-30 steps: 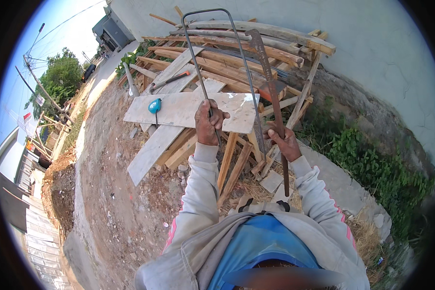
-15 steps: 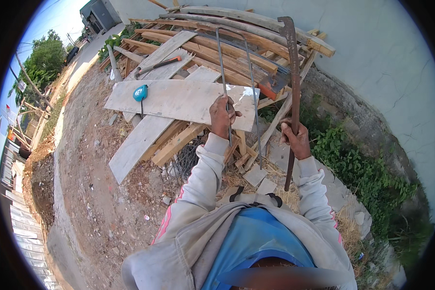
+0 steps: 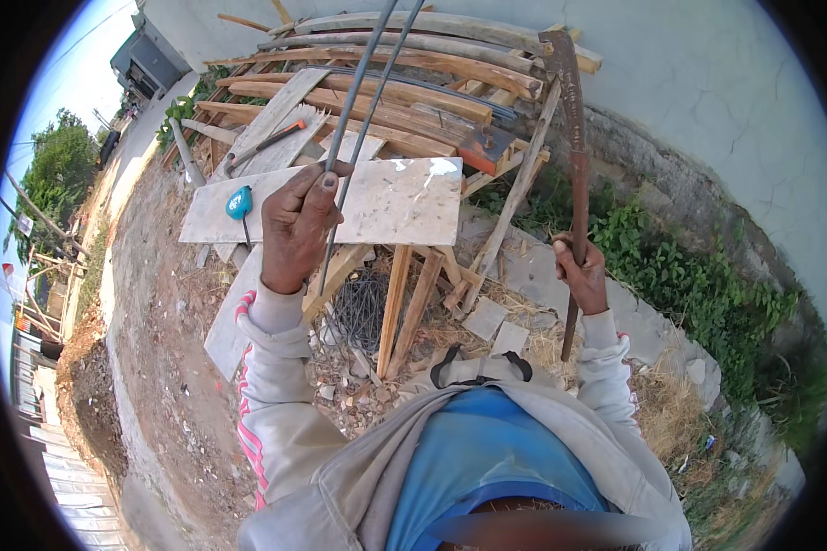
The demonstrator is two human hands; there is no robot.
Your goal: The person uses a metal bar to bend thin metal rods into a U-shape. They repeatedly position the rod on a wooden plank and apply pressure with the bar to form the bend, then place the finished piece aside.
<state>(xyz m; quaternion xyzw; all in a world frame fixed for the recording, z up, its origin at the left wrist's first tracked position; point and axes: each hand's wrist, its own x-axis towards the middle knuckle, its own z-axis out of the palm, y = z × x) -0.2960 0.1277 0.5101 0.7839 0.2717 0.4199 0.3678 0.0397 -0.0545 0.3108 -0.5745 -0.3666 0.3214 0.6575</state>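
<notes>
My left hand (image 3: 301,216) is closed around a thin grey steel rod (image 3: 363,64), lifted over the workbench's left half. Two legs of the rod run side by side past the top of the picture, so the bend joining them is out of sight. In my right hand (image 3: 583,275) a long rusty steel bar (image 3: 572,110) stands nearly upright, its hooked head uppermost. Below and beyond the rod lies a pale board (image 3: 404,202) on wooden legs. A teal tape measure (image 3: 239,202) rests on its left part, and a hammer (image 3: 271,140) with an orange-tipped handle lies farther back.
Stacked timber (image 3: 386,60) fills the back, along a pale wall (image 3: 708,101). A reddish block (image 3: 487,151) sits at the bench's far right corner. Tangled wire (image 3: 358,312) lies under the bench. Green plants (image 3: 689,266) grow at the right; rubble covers the ground (image 3: 170,321).
My left hand has moved left and raised the bent rod nearer, taking its bend out of the picture. The right hand still holds the bar, now slightly farther right.
</notes>
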